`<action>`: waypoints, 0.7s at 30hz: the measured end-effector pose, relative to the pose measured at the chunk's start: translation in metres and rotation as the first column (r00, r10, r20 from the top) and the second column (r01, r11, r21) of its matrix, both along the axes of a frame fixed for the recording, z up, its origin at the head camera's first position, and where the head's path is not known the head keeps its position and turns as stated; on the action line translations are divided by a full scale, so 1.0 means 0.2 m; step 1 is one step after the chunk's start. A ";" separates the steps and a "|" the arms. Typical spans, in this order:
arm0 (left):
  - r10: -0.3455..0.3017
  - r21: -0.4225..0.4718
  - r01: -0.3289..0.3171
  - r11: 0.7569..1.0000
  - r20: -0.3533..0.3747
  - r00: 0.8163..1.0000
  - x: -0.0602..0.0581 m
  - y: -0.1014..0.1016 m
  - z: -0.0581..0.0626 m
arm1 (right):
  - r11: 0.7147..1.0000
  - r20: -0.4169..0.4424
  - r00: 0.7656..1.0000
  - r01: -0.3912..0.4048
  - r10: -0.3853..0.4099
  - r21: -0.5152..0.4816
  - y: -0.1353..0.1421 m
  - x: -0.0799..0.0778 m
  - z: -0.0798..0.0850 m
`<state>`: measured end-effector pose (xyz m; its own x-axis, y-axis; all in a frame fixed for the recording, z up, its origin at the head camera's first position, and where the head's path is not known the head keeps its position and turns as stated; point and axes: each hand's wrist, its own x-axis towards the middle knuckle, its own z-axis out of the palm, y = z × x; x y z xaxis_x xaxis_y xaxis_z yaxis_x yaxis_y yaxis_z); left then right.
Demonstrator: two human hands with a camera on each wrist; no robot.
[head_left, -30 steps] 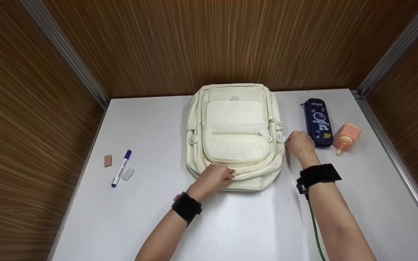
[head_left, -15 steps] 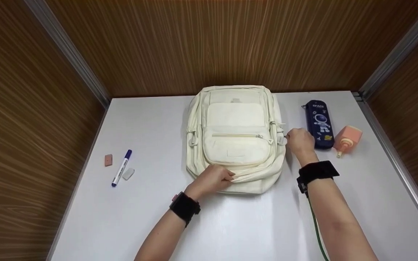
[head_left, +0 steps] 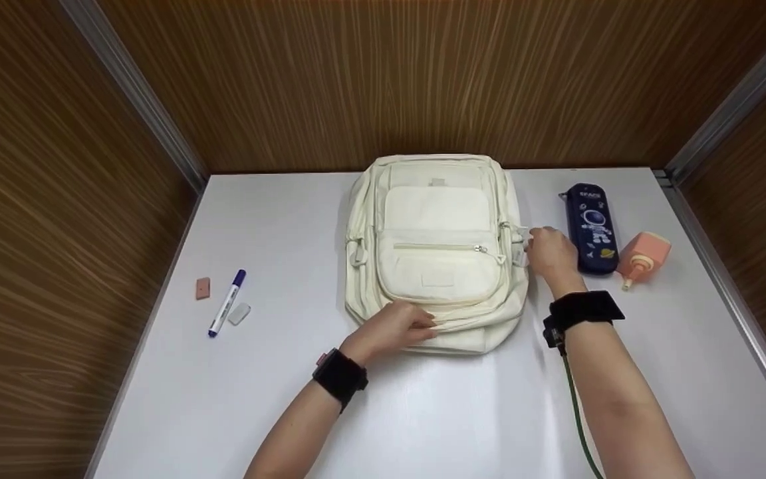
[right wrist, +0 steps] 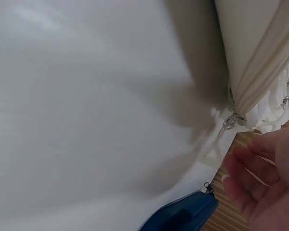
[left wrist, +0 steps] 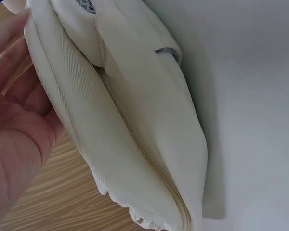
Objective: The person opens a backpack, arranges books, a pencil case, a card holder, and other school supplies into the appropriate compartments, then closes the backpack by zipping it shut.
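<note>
A cream backpack point(head_left: 441, 207) lies front side up on the white table. Its lower front is touched by my left hand point(head_left: 391, 327). In the left wrist view the fingers point(left wrist: 20, 86) are nearly straight along the bag's side, beside a long zipper seam point(left wrist: 135, 137). Next to the bag's right side is my right hand point(head_left: 551, 256), its fingertips close to a pale zipper pull point(right wrist: 212, 156) hanging from a metal slider point(right wrist: 230, 121). The right wrist view shows those fingers point(right wrist: 243, 168) loosely bent, with a gap between them and the pull.
A dark blue pencil case point(head_left: 591, 229) and an orange pump bottle point(head_left: 649, 251) lie right of my right hand. Far left are a marker point(head_left: 227, 303), a pinkish eraser point(head_left: 203, 289) and a whitish eraser point(head_left: 239, 314). Wood-grain panels point(head_left: 383, 80) wall the table.
My right hand has moved slightly up along the bag's side, away from where it pinched the zipper pull, and its fingers have loosened. My left hand's fingers have straightened a little on the bag.
</note>
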<state>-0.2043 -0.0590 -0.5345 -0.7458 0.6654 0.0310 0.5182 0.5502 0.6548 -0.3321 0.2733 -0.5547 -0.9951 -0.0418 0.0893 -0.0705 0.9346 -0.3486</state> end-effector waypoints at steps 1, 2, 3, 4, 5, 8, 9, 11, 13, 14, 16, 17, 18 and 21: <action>0.018 -0.006 -0.018 1.000 -0.018 1.000 0.00 0.00 0.00 | 1.000 -0.028 1.000 -0.001 0.000 -0.012 -0.01 0.00 0.01; 0.038 -0.012 -0.038 0.999 -0.047 0.998 0.00 0.00 0.00 | 1.000 -0.055 0.998 -0.006 0.005 -0.022 -0.02 0.00 0.01; 0.058 -0.019 -0.059 0.998 -0.083 0.995 -0.01 0.00 0.00 | 0.999 -0.078 0.997 -0.018 0.016 -0.030 -0.03 0.00 0.02; 0.079 -0.030 -0.084 0.996 -0.131 0.988 -0.02 0.00 0.00 | 0.999 -0.095 0.995 -0.030 0.026 -0.042 -0.04 -0.01 0.02; 0.098 -0.047 -0.109 0.993 -0.188 0.977 -0.02 0.01 0.00 | 0.998 -0.103 0.994 -0.046 0.041 -0.045 -0.05 -0.01 0.03; 0.126 -0.119 -0.173 0.978 -0.330 0.936 -0.05 0.01 -0.01 | 0.994 -0.103 0.991 -0.090 0.084 -0.055 -0.09 -0.02 0.03; 0.132 -0.150 -0.197 0.969 -0.358 0.924 -0.07 0.01 -0.02 | 0.993 -0.100 0.990 -0.102 0.096 -0.055 -0.10 -0.02 0.03; 0.141 -0.215 -0.233 0.949 -0.371 0.918 -0.09 0.01 -0.03 | 0.993 -0.097 0.989 -0.112 0.107 -0.048 -0.12 -0.02 0.03; 0.158 -0.271 -0.255 0.928 -0.333 0.929 -0.11 0.01 -0.04 | 0.993 -0.094 0.990 -0.110 0.104 -0.051 -0.13 -0.03 0.02; 0.166 -0.294 -0.260 0.920 -0.309 0.936 -0.12 0.01 -0.04 | 0.993 -0.093 0.991 -0.106 0.101 -0.053 -0.13 -0.03 0.02; 0.170 -0.333 -0.260 0.906 -0.275 0.946 -0.13 0.00 -0.05 | 0.994 -0.088 0.992 -0.096 0.091 -0.059 -0.14 -0.03 0.01; 0.167 -0.347 -0.258 0.902 -0.269 0.948 -0.14 0.00 -0.05 | 0.993 -0.087 0.992 -0.095 0.090 -0.063 -0.14 -0.03 0.01; 0.162 -0.357 -0.255 0.899 -0.270 0.949 -0.14 -0.01 -0.06 | 0.993 -0.088 0.992 -0.094 0.088 -0.069 -0.15 -0.03 0.01; 0.138 -0.382 -0.250 0.890 -0.297 0.945 -0.15 -0.02 -0.06 | 0.991 -0.105 0.990 -0.105 0.097 -0.078 -0.15 -0.02 0.01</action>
<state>-0.2341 -0.0621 -0.5468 -0.8643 0.5029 -0.0054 0.4909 0.8459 0.2086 -0.3365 0.2429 -0.5524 -0.9719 -0.1299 0.1965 -0.2019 0.8889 -0.4111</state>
